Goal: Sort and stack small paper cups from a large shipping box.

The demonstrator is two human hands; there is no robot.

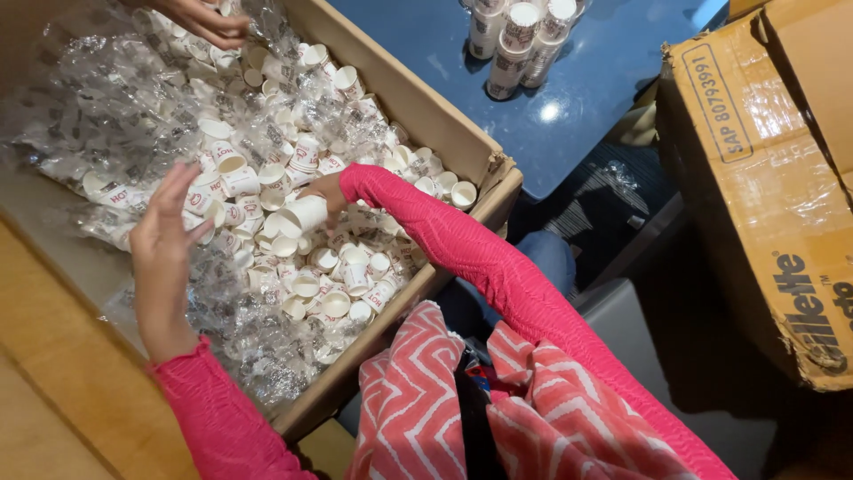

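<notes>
A large open cardboard box [418,107] holds a heap of small white paper cups [293,169] with red print and crumpled clear plastic wrap [89,98]. My right hand [327,192] reaches into the heap and grips a short stack of white cups [300,215] lying on its side. My left hand [164,236] hovers over the cups at the box's left side, fingers spread, holding nothing. Both arms wear bright pink sleeves. Another person's hand [206,20] touches the cups at the box's far end.
Several stacks of nested cups [520,36] stand on a dark blue table [595,89] beyond the box. A second, taped cardboard box [773,178] sits at the right. A pink-and-white zigzag cloth [444,400] lies over my lap.
</notes>
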